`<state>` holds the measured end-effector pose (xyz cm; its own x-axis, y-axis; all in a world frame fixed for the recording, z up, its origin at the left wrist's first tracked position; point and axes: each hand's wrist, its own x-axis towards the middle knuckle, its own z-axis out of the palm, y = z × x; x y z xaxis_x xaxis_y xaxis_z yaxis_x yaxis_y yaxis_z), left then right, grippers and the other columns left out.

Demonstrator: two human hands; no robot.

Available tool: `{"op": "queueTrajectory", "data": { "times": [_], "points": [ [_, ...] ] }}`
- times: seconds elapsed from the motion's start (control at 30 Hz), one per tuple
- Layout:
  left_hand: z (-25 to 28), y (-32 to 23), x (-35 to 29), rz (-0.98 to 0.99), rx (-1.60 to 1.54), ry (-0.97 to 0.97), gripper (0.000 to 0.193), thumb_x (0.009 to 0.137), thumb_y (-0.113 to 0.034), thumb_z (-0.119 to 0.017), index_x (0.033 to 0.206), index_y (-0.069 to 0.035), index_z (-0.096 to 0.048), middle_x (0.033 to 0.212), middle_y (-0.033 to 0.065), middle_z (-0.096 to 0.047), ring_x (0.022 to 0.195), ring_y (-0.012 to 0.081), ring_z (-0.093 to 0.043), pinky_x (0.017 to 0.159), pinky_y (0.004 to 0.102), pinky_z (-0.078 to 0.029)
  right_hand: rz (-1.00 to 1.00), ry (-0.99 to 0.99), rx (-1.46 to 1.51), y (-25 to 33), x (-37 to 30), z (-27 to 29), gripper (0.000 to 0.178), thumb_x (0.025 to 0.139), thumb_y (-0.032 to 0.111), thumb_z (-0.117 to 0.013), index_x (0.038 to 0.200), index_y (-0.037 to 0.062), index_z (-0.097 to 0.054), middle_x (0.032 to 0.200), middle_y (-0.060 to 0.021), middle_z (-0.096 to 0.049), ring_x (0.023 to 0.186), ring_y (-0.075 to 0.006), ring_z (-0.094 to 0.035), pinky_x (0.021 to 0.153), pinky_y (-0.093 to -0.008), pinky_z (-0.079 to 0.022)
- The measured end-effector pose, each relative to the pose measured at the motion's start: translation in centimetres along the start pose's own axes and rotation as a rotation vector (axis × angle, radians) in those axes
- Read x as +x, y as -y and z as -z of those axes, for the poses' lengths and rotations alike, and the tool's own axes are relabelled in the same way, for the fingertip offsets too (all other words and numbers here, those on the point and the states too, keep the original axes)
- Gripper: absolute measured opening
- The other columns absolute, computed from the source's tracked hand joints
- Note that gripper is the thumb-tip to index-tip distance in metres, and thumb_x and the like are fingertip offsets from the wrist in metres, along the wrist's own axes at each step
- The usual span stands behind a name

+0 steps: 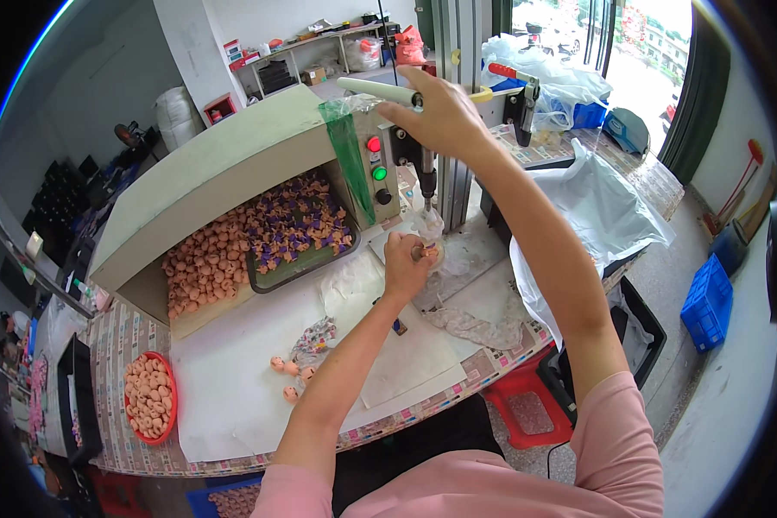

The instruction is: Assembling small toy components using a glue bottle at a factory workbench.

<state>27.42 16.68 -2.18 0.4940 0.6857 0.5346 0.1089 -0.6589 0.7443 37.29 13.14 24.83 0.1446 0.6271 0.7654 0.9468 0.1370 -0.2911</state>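
Observation:
My left hand [406, 266] is closed at the fixture under a small bench press [426, 177], its fingertips pinching something small and peach-coloured that they mostly hide. Raised above it, my right hand [447, 112] has its thumb and fingers around the end of the press's pale lever handle [380, 90]. Crumpled clear plastic [430, 223] hangs around the press tip, close to my left fingers. A few peach doll heads [291, 394] lie on the white sheet left of my left forearm, beside a crumpled patterned bag [314, 338].
A beige box-shaped housing [207, 164] shelters a heap of doll heads [205, 263] and a dark tray [306, 274] of small peach-and-purple figures. A red basket [174, 397] of heads stands left. At right are a plastic-lined bin [587, 203], a red stool [527, 406] and a blue crate [706, 302].

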Motion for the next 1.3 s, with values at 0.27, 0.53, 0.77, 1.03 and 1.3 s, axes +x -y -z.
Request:
{"op": "queueTrajectory", "data": {
  "times": [0.27, 0.53, 0.77, 1.03, 1.3],
  "points": [
    [0.5, 1.2, 0.2, 0.047, -0.018, 0.033, 0.03, 0.068, -0.008, -0.077, 0.092, -0.001, -0.061, 0.094, 0.0078, -0.047, 0.086, 0.0216, -0.05, 0.072, 0.0318, -0.044, 0.103, -0.268, 0.58, 3.8, 0.3, 6.9, 0.029, 0.091, 0.017, -0.06, 0.111, -0.0032, -0.063, 0.076, -0.0021, -0.055, 0.076, -0.0112, -0.054, 0.075, -0.0273, -0.045],
    [5.9, -0.6, -1.2, 0.155, -0.191, 0.202, 0.031, 0.071, -0.005, -0.073, 0.1, -0.004, -0.064, 0.105, 0.0102, -0.054, 0.094, 0.0247, -0.056, 0.08, 0.0335, -0.049, 0.23, -0.365, 0.736, 2.4, -12.3, 5.8, 0.033, 0.098, 0.029, -0.051, 0.09, -0.0006, -0.064, 0.08, -0.0104, -0.062, 0.085, -0.0267, -0.061, 0.085, -0.0398, -0.046],
    [18.0, -2.4, -6.2, 0.185, 0.016, 0.172, 0.031, 0.074, -0.004, -0.07, 0.103, -0.006, -0.064, 0.109, 0.0101, -0.055, 0.097, 0.026, -0.054, 0.084, 0.0344, -0.047, 0.168, -0.179, 0.591, 1.5, -17.0, 4.7, 0.034, 0.089, 0.028, -0.063, 0.106, -0.0016, -0.061, 0.118, -0.0195, -0.062, 0.118, -0.0328, -0.055, 0.102, -0.0434, -0.039],
    [24.7, -3.8, -14.5, 0.179, 0.42, 0.165, 0.033, 0.071, -0.003, -0.071, 0.103, -0.002, -0.064, 0.102, 0.01, -0.056, 0.099, 0.029, -0.05, 0.087, 0.0368, -0.043, -0.263, 0.19, 0.458, 5.3, -26.2, -4.8, 0.029, 0.084, 0.002, -0.061, 0.112, 0.0017, -0.064, 0.114, -0.0135, -0.065, 0.108, -0.0247, -0.06, 0.09, -0.0352, -0.046],
    [24.6, -3.9, -18.8, 0.226, 0.587, 0.076, 0.035, 0.067, -0.005, -0.076, 0.1, -0.003, -0.065, 0.098, 0.01, -0.055, 0.095, 0.0297, -0.05, 0.084, 0.0384, -0.043, -0.088, 0.346, 0.415, 8.8, -26.9, -14.1, 0.029, 0.083, 0.009, -0.065, 0.111, 0.0022, -0.063, 0.11, -0.0161, -0.064, 0.104, -0.034, -0.057, 0.09, -0.0419, -0.044]
  ]
}}
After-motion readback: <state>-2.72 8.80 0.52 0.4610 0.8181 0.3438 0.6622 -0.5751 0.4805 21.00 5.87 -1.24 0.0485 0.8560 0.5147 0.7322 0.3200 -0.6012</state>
